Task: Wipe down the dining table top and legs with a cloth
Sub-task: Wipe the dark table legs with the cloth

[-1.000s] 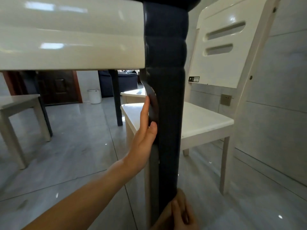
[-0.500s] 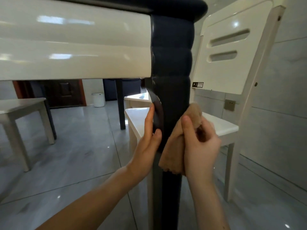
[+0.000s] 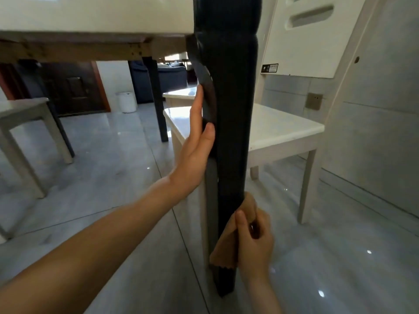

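Observation:
A dark, nearly black table leg (image 3: 233, 123) runs down the middle of the view from the cream table apron (image 3: 95, 14) to the floor. My left hand (image 3: 196, 146) rests flat against the leg's left side, fingers straight and pointing up. Low on the leg, my right hand (image 3: 255, 243) grips a tan cloth (image 3: 226, 248) and presses it against the leg's right front face. Part of the cloth hangs below my thumb.
A white chair (image 3: 283, 130) stands right behind the leg, close to the grey tiled wall (image 3: 374, 132). Another dark table leg (image 3: 156, 98) stands further back. A white stool (image 3: 25, 114) is at left, a small white bin (image 3: 127, 102) by the far wall. Glossy grey floor (image 3: 108, 177).
My right hand has slid the cloth down the leg from mid-height to near the floor. The left hand stays on the leg. My view has dropped lower under the table.

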{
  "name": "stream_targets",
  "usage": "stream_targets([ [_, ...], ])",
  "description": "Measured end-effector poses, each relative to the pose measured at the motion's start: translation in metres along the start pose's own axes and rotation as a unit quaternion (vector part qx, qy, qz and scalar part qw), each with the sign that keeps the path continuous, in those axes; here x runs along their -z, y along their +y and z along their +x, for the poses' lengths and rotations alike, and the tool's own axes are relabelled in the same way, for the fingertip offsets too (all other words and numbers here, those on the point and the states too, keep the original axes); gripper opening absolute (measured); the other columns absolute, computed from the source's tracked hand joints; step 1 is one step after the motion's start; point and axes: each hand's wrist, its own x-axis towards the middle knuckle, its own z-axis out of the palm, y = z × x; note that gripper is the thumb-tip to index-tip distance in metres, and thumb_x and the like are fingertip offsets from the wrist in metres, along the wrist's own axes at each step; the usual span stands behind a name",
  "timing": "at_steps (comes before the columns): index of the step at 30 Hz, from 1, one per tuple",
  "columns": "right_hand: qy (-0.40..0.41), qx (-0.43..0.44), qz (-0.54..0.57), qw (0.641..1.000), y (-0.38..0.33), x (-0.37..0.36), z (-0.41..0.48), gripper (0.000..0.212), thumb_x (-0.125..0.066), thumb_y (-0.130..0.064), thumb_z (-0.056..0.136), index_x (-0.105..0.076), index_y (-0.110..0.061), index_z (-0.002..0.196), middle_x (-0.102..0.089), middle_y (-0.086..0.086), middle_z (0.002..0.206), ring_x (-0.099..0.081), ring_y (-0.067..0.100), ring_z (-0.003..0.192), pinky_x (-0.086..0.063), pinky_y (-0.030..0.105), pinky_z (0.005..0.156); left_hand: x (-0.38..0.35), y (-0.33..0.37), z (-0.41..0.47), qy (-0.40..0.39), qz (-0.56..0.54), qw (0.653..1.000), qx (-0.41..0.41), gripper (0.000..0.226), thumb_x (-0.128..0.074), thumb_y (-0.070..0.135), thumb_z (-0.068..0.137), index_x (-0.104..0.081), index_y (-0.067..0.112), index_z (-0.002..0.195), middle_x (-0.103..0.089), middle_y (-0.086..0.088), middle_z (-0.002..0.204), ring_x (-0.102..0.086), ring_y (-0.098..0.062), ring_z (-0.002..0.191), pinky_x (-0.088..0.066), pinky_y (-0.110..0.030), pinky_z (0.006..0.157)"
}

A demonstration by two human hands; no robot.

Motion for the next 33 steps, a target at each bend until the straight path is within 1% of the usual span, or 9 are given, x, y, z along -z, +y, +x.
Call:
stream_targets([
  [4,0.004,-0.067,-0.048,0.997,0.042,0.013,-0.021,0.014,-0.065,-0.017,0.091,-0.063,-0.017,0.104,-0.06,-0.003,0.097,-0.06,0.003,0.088,-0.048,0.023,0.08,0.001,-0.003,0.001,0.01,-0.008,1.0,-0.019,0.055,-0.024,0.026,0.102,0.005,0.034,0.147,-0.013,0.035,0.144,-0.023,-0.001,0.142,-0.034,-0.035,0.114],
  [7,0.031,-0.132,-0.061,0.989,0.071,0.02,-0.035,0.019,-0.066,-0.014,0.09,-0.061,-0.023,0.105,-0.059,-0.012,0.098,-0.058,-0.007,0.086,-0.047,0.008,0.075,0.001,-0.006,0.001,0.007,-0.01,0.999,-0.031,0.055,-0.022,0.022,0.104,0.007,0.028,0.149,-0.006,0.019,0.153,-0.017,-0.015,0.146,-0.028,-0.052,0.115],
  [11,0.033,-0.233,-0.106,0.966,0.111,0.03,-0.054,0.032,-0.07,-0.007,0.086,-0.064,-0.021,0.115,-0.066,0.01,0.107,-0.064,0.021,0.097,-0.05,0.013,0.073,0.001,-0.004,0.003,0.021,-0.003,1.0,-0.02,0.055,-0.022,0.019,0.103,0.006,0.029,0.149,-0.005,0.014,0.157,-0.017,-0.015,0.146,-0.028,-0.052,0.115],
  [14,0.049,-0.323,-0.11,0.939,0.107,0.032,-0.054,0.037,-0.074,-0.011,0.084,-0.068,-0.018,0.12,-0.07,0.014,0.112,-0.065,0.024,0.099,-0.05,0.033,0.09,-0.001,0.004,0.005,0.033,-0.005,0.999,0.003,0.051,-0.022,0.015,0.103,0.001,0.034,0.144,-0.019,0.04,0.143,-0.028,-0.006,0.14,-0.036,-0.034,0.113],
  [17,0.086,-0.308,-0.063,0.946,0.054,0.016,-0.034,0.038,-0.07,-0.004,0.085,-0.069,-0.032,0.11,-0.071,0.003,0.103,-0.064,0.001,0.081,-0.052,0.014,0.075,-0.009,0.011,0.001,0.05,-0.039,0.998,0.024,0.051,-0.021,0.015,0.1,-0.001,0.03,0.144,-0.026,0.045,0.139,-0.033,-0.006,0.137,-0.04,-0.025,0.107],
  [22,0.09,-0.247,-0.002,0.965,-0.086,-0.02,0.008,0.034,-0.066,-0.002,0.088,-0.067,-0.03,0.106,-0.072,-0.007,0.098,-0.068,0.0,0.082,-0.053,0.028,0.085,-0.01,0.023,-0.001,0.081,-0.08,0.984,0.137,0.053,-0.026,0.015,0.099,-0.017,0.037,0.147,-0.027,-0.022,0.15,-0.031,-0.039,0.137,-0.032,-0.055,0.111],
  [27,0.028,-0.254,0.034,0.966,-0.205,-0.038,0.049,0.032,-0.065,0.0,0.087,-0.068,-0.019,0.113,-0.076,-0.002,0.098,-0.071,0.011,0.092,-0.058,0.02,0.075,-0.003,0.059,-0.002,0.073,-0.015,0.96,0.27,0.047,-0.036,0.027,0.099,-0.024,0.015,0.143,-0.05,0.004,0.136,-0.05,-0.018,0.126,-0.044,-0.036,0.102],
  [29,-0.001,-0.266,0.016,0.964,-0.245,-0.038,0.061,0.032,-0.065,0.001,0.087,-0.067,-0.012,0.117,-0.075,0.005,0.103,-0.071,0.015,0.094,-0.058,0.021,0.076,0.005,0.081,-0.003,0.042,0.063,0.926,0.369,0.047,-0.038,0.047,0.094,-0.03,0.036,0.14,-0.057,0.015,0.126,-0.058,-0.013,0.116,-0.05,-0.031,0.093],
  [33,-0.037,-0.28,-0.071,0.957,-0.337,-0.024,0.065,0.033,-0.07,-0.003,0.086,-0.069,-0.022,0.112,-0.074,0.001,0.106,-0.069,0.015,0.1,-0.056,0.025,0.085,0.023,0.164,-0.01,-0.009,0.131,0.858,0.497,0.025,-0.045,0.031,0.098,-0.048,0.054,0.109,-0.063,0.018,0.115,-0.059,0.001,0.106,-0.05,-0.02,0.09],
])
